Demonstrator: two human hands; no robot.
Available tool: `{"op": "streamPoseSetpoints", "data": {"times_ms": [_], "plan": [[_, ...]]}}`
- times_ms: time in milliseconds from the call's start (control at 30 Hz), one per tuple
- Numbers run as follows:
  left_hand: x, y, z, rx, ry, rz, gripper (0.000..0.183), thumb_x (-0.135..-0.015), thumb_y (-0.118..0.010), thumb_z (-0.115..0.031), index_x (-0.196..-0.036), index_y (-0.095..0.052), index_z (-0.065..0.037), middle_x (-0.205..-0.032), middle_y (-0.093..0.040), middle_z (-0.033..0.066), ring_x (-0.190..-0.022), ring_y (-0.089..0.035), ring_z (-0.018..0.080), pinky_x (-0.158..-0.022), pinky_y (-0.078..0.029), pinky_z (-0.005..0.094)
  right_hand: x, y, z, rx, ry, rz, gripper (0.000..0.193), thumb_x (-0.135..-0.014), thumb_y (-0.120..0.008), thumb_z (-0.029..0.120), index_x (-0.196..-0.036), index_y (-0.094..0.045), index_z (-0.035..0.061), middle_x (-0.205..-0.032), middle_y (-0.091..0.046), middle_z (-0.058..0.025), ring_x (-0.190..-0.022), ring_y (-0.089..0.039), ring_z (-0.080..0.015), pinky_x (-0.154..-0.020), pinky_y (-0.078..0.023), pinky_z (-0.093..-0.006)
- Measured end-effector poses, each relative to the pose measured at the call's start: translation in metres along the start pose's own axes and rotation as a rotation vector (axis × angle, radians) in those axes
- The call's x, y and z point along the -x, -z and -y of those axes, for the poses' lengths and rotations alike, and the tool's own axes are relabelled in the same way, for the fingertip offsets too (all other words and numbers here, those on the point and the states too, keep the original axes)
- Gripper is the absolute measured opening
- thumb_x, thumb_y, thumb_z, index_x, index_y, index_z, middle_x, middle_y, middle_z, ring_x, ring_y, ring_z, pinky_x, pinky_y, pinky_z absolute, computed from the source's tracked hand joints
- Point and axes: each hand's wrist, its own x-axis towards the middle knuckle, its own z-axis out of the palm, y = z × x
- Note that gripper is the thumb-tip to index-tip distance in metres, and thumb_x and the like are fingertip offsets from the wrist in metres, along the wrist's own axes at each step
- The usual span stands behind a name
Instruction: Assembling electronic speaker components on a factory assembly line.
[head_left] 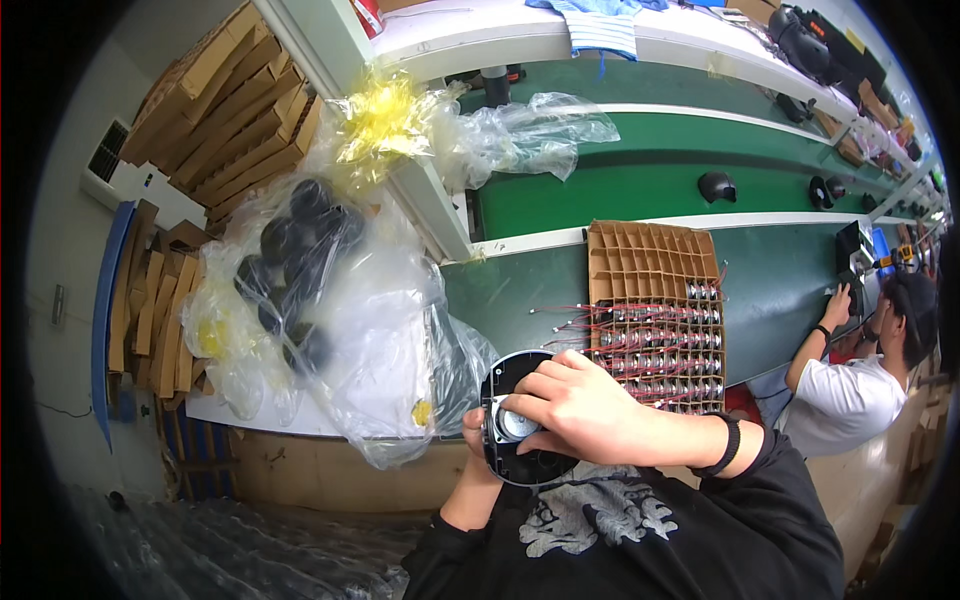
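My left hand (pixel 474 430) grips the left rim of a round black plastic housing (pixel 503 374), its open side facing up. Over the housing's right side reaches my right hand (pixel 572 395), fingers bent down onto a round silver part (pixel 516 425) that sits inside. That part resembles a small speaker or motor; its exact kind is unclear. Beyond my right forearm lies a divided cardboard tray (pixel 645 268). Several rows of it hold silver parts (pixel 660 340) with red wires trailing out, while its far cells are bare cardboard.
Left of me, a clear plastic bag (pixel 372 320) holds black round housings (pixel 300 240). Folded cardboard (pixel 215 110) is stacked behind. A green conveyor belt (pixel 600 150) carrying a black housing (pixel 717 187) runs past the green bench (pixel 530 280). A co-worker (pixel 850 365) sits at right.
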Motion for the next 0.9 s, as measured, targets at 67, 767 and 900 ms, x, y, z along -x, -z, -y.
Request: {"op": "streamPoseSetpoints", "data": {"times_ms": [67,767,900], "plan": [[0.000,0.002,0.001,-0.014,-0.024,0.001,0.080,-0.072,-0.055,-0.049,-0.130,-0.040,0.005,-0.127,-0.050,0.0190,-0.115,-0.052,0.0273,-0.103,-0.039,0.0402,0.000,0.000,0.000,-0.001,-0.007,0.009,0.044,-0.066,-0.074,0.028,-0.102,-0.061,0.0072,-0.089,-0.058,-0.0021,-0.086,-0.056,-0.0195,-0.078,-0.039,-0.0330],[0.001,0.001,-0.004,0.047,0.020,-0.020,0.079,-0.073,-0.051,-0.050,-0.130,-0.039,0.004,-0.126,-0.049,0.0203,-0.115,-0.053,0.0282,-0.101,-0.041,0.0400,-0.002,-0.006,0.001,-0.009,-0.035,0.003,0.038,-0.069,-0.072,0.025,-0.100,-0.060,0.0054,-0.085,-0.057,-0.0033,-0.084,-0.056,-0.0205,-0.077,-0.038,-0.0329],[0.001,0.011,0.002,0.071,0.004,0.011,0.079,-0.073,-0.050,-0.051,-0.130,-0.039,0.004,-0.126,-0.049,0.0204,-0.115,-0.052,0.0288,-0.101,-0.041,0.0404,0.000,-0.004,0.000,-0.001,-0.045,0.014,0.038,-0.069,-0.072,0.024,-0.100,-0.060,0.0053,-0.084,-0.057,-0.0031,-0.084,-0.055,-0.0204,-0.077,-0.039,-0.0331]]}}
